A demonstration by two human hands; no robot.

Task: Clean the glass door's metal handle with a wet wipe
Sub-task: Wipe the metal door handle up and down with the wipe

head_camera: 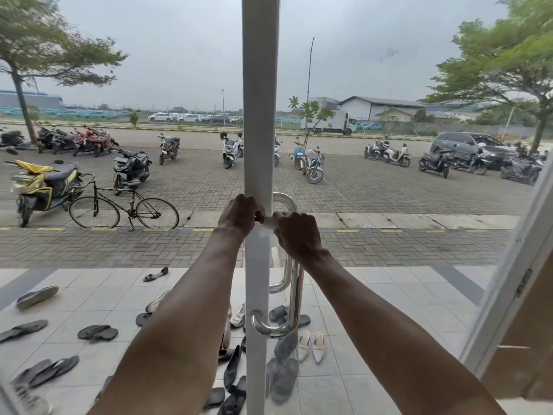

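A white door frame (259,115) runs up the middle of the glass door. On it is a polished metal handle (294,298), a vertical bar whose curved ends meet the frame. My right hand (297,235) is closed around a white wet wipe (270,222), pressing it against the handle's upper end where it joins the frame. My left hand (241,212) grips the frame's left edge at the same height, its fingers curled round it. A second handle (286,200) shows on the far side of the glass.
Through the glass, several sandals and shoes (97,332) lie on the tiled porch. Beyond are a bicycle (124,208), parked motorbikes (45,187) and a paved lot. An open white-framed door leaf (508,289) stands at the right.
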